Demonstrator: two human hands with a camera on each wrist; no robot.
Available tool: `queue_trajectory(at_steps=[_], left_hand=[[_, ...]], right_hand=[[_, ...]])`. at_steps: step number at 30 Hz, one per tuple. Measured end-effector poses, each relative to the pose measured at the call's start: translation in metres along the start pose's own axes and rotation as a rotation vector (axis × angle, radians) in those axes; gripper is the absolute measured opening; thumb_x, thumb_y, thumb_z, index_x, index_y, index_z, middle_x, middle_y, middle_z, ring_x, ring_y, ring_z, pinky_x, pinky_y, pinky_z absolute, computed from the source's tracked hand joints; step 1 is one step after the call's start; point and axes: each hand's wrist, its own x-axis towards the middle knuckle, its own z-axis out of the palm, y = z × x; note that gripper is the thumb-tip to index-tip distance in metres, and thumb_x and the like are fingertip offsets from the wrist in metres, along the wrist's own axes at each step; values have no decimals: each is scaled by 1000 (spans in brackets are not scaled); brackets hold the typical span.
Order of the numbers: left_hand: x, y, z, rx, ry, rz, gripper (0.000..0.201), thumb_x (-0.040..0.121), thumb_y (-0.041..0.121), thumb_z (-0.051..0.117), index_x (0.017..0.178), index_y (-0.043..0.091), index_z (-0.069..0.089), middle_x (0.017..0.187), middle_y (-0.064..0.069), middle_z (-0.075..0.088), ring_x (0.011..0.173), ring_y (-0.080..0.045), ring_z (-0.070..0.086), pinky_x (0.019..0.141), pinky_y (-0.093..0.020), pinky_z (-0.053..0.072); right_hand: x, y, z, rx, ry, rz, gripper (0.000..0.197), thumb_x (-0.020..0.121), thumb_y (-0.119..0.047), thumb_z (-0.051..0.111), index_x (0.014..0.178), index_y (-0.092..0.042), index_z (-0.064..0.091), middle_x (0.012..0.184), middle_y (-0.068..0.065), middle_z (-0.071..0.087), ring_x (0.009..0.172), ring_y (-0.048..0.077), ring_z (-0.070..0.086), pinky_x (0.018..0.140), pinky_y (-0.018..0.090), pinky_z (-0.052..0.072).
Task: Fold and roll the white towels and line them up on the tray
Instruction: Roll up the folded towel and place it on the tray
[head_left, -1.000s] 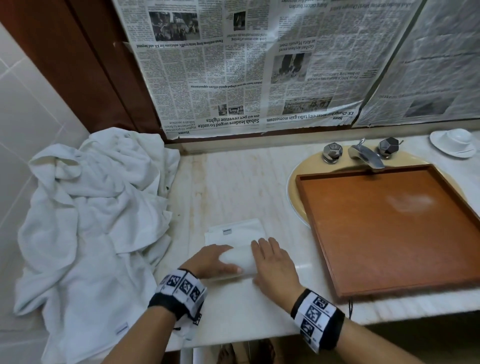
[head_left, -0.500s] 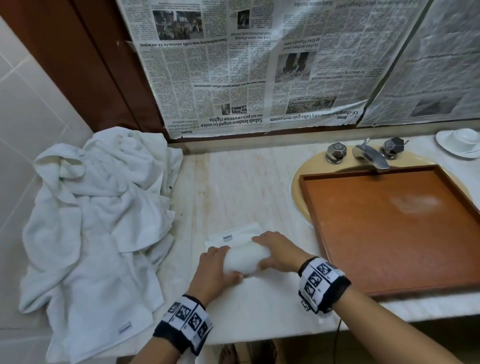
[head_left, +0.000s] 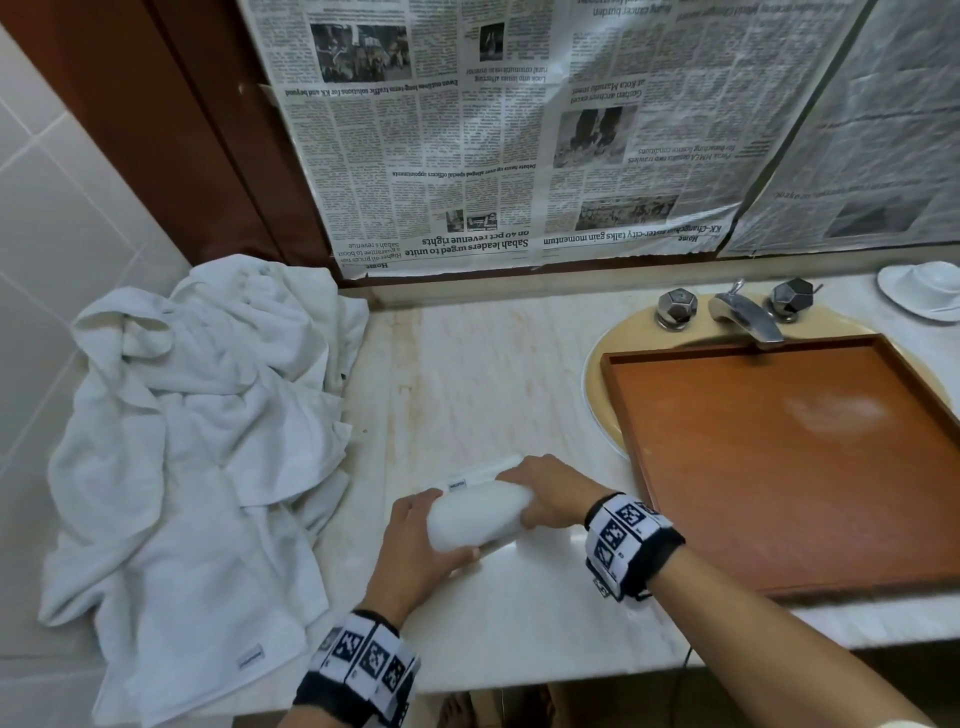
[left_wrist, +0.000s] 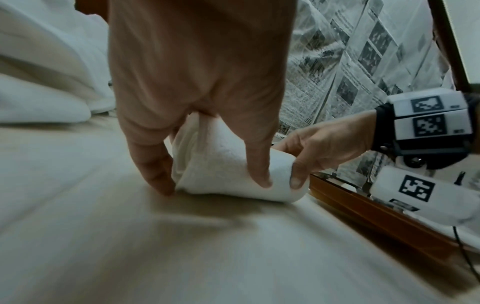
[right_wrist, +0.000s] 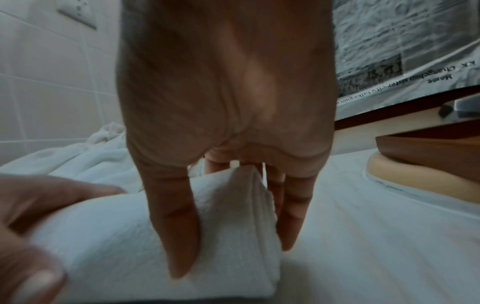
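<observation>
Nearest me, both wrists wear black bands with white marker blocks, and the two hands meet over a rolled white towel (head_left: 478, 514) on the pale marble counter (head_left: 519, 623). The left hand (head_left: 415, 551) grips the roll's near-left end, its fingers (left_wrist: 257, 164) curled over the top and its thumb pressed down at the end, touching the counter. The right hand (head_left: 550, 493) grips the far-right end, fingers (right_wrist: 174, 236) spread a little and bent down over the cloth, with the thumb on the near side of the roll. The roll lies at a slant, left end nearer, right end farther, and a short flat tail of the same towel with a small label pokes out just beyond it on the counter. It sits near the counter's front edge, left of the tray and apart from it.

To the right, a brown wooden tray (head_left: 883, 582) rests over the yellowish sink (head_left: 602, 364), its floor bare but for a pale smudge. To the left, a loose heap of white towels (head_left: 197, 441) spreads along the counter against the tiled wall (head_left: 62, 218) and hangs over the front edge.

Farther back stand a chrome tap (head_left: 743, 317) with two faceted knobs and a white cup and saucer (head_left: 924, 291) at the far right. Behind everything, sheets of newspaper (head_left: 519, 130) hang upside down over the back wall.
</observation>
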Motion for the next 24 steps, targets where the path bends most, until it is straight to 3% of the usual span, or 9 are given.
queue_trajectory(at_steps=[5,9,11,14,16,18,20,22,24], left_hand=[[-3,0,3,-46,36,15,87,64,34,89,137,27,44,134,4,38,112,-8,41,88,-19,32],[2,1,1,-50,-10,4,90,64,34,90,139,25,41,137,6,36,110,-7,39,89,-20,33],[7,0,-3,-3,-38,10,89,62,40,91,136,24,45,134,4,40,109,-7,40,87,-20,33],[18,7,-15,107,-127,-17,91,46,61,85,124,24,54,124,2,46,110,-13,48,81,-23,38],[27,12,-22,145,-176,-60,93,34,72,73,111,22,59,119,0,49,104,-18,55,78,-26,46],[37,16,-27,170,-196,-75,89,35,75,76,104,21,61,121,-3,53,101,-21,58,81,-32,53],[45,16,-29,218,-235,-78,90,50,71,82,121,23,57,137,-2,43,116,-24,50,96,-38,50],[52,16,-32,254,-282,-66,99,60,69,81,140,25,44,146,-2,35,127,-26,44,104,-43,45],[57,20,-39,211,-336,-53,86,60,64,84,130,28,51,135,-3,47,114,-23,54,90,-44,56]], right_hand=[[-4,8,-1,237,-88,50,52,72,-18,75,122,-30,66,115,-5,59,102,18,57,83,33,54],[-13,21,0,302,-108,47,45,74,-39,81,115,-28,68,112,-7,64,104,16,60,80,27,51],[-17,23,0,312,-91,72,53,75,-54,78,116,-25,61,111,-7,61,102,15,60,82,29,50],[-23,22,10,324,-16,122,60,83,-62,67,125,-26,45,115,-2,57,94,13,58,81,31,49],[-26,19,21,285,107,104,62,90,-65,55,136,-26,40,128,1,50,105,19,56,92,36,47],[-28,15,28,314,179,115,72,94,-67,45,151,-27,27,142,5,41,121,25,51,103,39,41],[-26,13,28,351,185,168,79,95,-66,42,157,-26,16,147,10,36,130,29,45,107,39,37],[-21,10,22,380,162,232,80,93,-66,45,156,-24,20,145,12,38,128,31,46,102,40,45],[-18,4,13,496,155,271,71,90,-62,56,145,-20,40,133,10,48,113,29,55,80,41,60]])
